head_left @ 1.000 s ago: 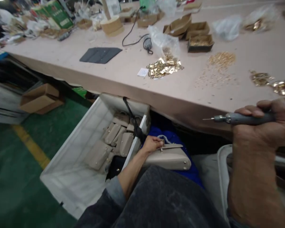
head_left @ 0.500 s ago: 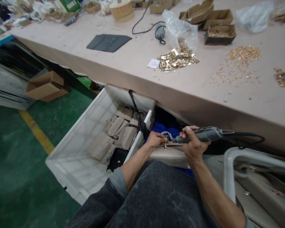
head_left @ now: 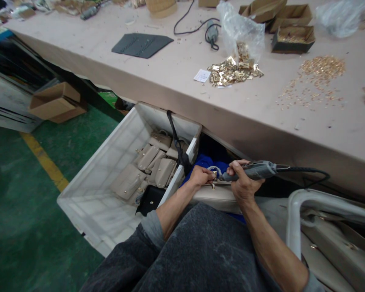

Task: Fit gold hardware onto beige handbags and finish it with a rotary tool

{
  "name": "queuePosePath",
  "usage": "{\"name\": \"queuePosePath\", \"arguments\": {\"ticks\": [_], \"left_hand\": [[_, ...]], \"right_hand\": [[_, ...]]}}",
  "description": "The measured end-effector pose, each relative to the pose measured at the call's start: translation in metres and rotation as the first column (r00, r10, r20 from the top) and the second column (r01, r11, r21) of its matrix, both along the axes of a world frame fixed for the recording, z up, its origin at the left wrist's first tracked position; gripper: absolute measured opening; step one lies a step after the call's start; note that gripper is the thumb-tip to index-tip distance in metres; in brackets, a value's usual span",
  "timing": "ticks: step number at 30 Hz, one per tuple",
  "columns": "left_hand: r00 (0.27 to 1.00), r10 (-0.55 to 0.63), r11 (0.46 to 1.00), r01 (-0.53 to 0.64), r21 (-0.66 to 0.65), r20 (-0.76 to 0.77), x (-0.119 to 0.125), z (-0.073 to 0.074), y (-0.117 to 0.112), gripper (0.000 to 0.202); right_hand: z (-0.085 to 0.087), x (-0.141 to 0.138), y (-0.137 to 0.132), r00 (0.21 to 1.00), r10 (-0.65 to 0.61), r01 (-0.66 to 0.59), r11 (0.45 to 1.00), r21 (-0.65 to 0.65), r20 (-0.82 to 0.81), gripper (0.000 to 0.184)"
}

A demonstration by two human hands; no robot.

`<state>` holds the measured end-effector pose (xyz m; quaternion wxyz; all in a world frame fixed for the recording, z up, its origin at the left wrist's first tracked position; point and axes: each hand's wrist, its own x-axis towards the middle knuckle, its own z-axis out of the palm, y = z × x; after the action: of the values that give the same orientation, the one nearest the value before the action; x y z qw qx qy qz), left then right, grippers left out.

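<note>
In my right hand (head_left: 243, 185) is a grey electric screwdriver (head_left: 258, 170), its cord trailing to the right and its tip pointing left. The tip is at or very near a small gold metal clasp plate (head_left: 214, 174); I cannot tell whether they touch. My left hand (head_left: 200, 177) pinches that plate between thumb and fingertips. Below both hands lies a beige handbag (head_left: 214, 194) with a small gold fitting, across my lap. Part of the bag is hidden by my hands and forearms.
A white bin (head_left: 88, 166) of small beige bags stands at left, with a black bag (head_left: 149, 200) inside. Another white bin (head_left: 295, 198) is at right. The table (head_left: 182, 89) bears gold plates (head_left: 231, 72), tiny gold pieces (head_left: 322, 67), a dark board (head_left: 141, 44) and small boxes (head_left: 293, 39).
The screwdriver and my right hand have shifted slightly left, its tip closer to the clasp plate. My left hand keeps its pinch. The whole view has shifted a little.
</note>
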<state>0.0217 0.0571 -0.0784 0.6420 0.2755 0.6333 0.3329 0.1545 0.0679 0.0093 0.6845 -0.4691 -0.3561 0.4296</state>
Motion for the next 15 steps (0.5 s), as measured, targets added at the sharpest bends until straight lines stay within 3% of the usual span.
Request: {"name": "queuePosePath", "arguments": {"ticks": [8,15], "left_hand": [[1.000,-0.008,1.000,0.008,-0.014,-0.027,-0.0001,0.0015,-0.0001,0.011],[0.998,-0.035,0.999,0.033,-0.035,-0.053,-0.0001,0.0004,-0.0028,0.015]], "right_hand": [[-0.0007,-0.0036,-0.0021,0.998,0.028,-0.028,1.000,-0.005,0.056,0.018],[0.0000,0.0028,-0.0066,0.936,0.267,-0.268,0.963,-0.029,0.229,0.021]]}}
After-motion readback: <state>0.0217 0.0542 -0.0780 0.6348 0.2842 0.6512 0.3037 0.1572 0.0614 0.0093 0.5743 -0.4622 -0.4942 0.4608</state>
